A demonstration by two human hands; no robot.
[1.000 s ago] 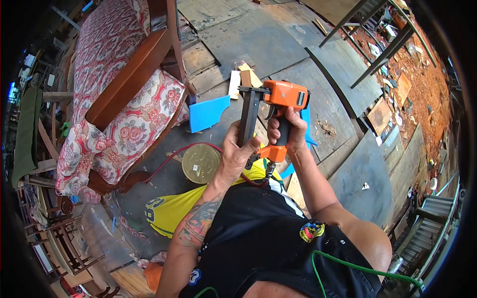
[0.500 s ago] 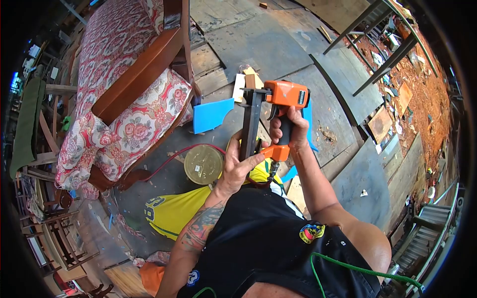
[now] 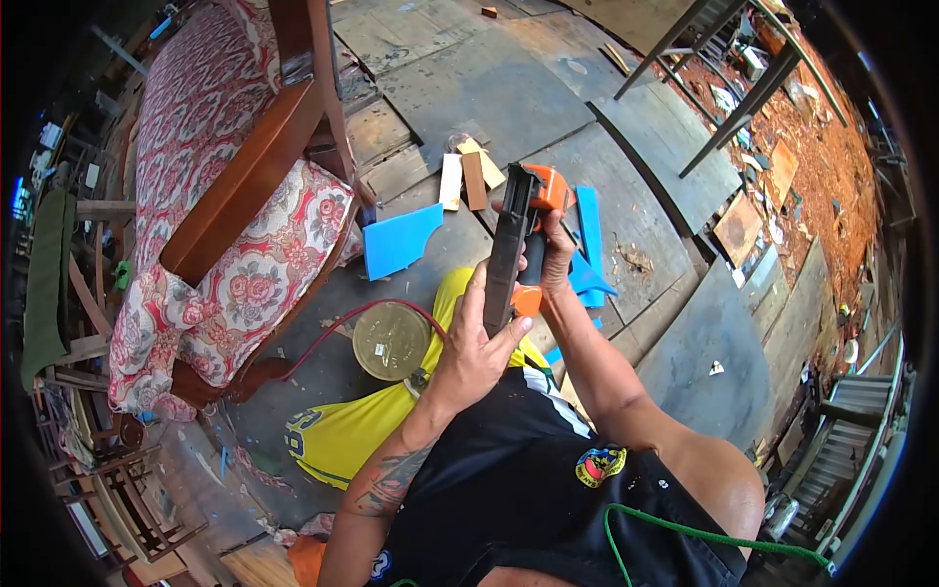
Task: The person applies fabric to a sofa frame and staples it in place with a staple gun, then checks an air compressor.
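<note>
An orange and black pneumatic staple gun (image 3: 511,249) is held up in front of my chest, its long dark magazine turned toward me. My left hand (image 3: 471,347) is closed around the lower end of the magazine, thumb across it. My right hand (image 3: 558,256) wraps the black handle under the orange head; some of its fingers are hidden behind the tool. A red air hose (image 3: 357,309) runs across the floor toward my lap. Beside my left forearm, a round yellowish tin (image 3: 391,340) stands on the floor near my yellow shorts (image 3: 362,423).
A floral-upholstered wooden sofa (image 3: 245,259) lies to the left. Blue foam pieces (image 3: 403,242) and small wood blocks (image 3: 473,180) are on the floor boards ahead. A metal-legged table (image 3: 729,117) stands at the upper right, beside reddish dirt with debris.
The staple gun has rotated from a side-on view so its magazine faces me. Both hands turned with it and kept their hold. The camera view shifted slightly.
</note>
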